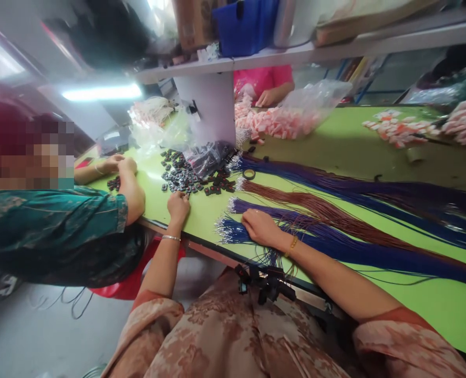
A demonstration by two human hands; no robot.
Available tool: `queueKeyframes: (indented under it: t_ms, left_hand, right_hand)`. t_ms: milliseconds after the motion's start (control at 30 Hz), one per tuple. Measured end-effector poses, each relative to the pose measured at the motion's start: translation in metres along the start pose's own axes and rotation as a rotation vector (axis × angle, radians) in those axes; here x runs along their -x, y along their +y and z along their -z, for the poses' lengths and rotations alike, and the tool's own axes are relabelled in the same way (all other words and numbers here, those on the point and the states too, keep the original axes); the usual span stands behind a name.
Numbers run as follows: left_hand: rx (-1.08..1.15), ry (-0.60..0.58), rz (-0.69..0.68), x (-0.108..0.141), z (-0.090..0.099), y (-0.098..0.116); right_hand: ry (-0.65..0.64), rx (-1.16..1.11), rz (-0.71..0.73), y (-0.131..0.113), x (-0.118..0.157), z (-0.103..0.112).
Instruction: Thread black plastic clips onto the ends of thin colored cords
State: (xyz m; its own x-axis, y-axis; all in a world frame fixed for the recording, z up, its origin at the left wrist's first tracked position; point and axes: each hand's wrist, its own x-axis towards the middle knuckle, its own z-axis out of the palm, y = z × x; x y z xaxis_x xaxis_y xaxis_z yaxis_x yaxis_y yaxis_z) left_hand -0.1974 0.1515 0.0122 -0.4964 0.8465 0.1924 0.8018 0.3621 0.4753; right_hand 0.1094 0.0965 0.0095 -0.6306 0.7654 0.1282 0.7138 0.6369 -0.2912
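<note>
My left hand (178,206) is closed in a pinch at the near edge of a pile of small black plastic connector housings (180,176). A dark speck shows at its fingertips, too small to name. My right hand (261,227) lies with curled fingers on a bundle of blue wires (235,231), close to their silver crimped ends; the fingertips are partly hidden against the wires. Just beyond it runs a bundle of brown wires (291,197). Several linked black housings with thin wires (265,283) hang at the table edge in front of my body.
Another person in a green top (55,226) works at the left. Across the green table (449,325) sits a person in pink (264,79). A tape roll (249,174), dark blue wires (335,184), pink-white connectors (280,123) and a shelf post (211,107) stand beyond.
</note>
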Motion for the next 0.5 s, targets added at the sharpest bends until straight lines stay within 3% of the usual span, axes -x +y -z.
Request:
queueKeyframes:
  t_ms: [133,300,400,500]
  left_hand:
    - [0.011,-0.062,0.012,0.003,-0.005,-0.002]
    - [0.154,-0.081,-0.075,0.015,-0.002,-0.004]
    - [0.463,-0.133,-0.015,0.030,0.002,-0.002]
    - [0.873,-0.275,0.081,0.053,0.008,0.008]
  right_hand:
    - [0.039,-0.017,0.007,-0.002,0.000,0.002]
    - [-0.012,-0.275,-0.087,-0.004,-0.004,0.015]
    - [-0.044,-0.224,-0.134,-0.001,-0.008,0.026]
    - [0.000,-0.262,-0.170,0.001,-0.010,0.036]
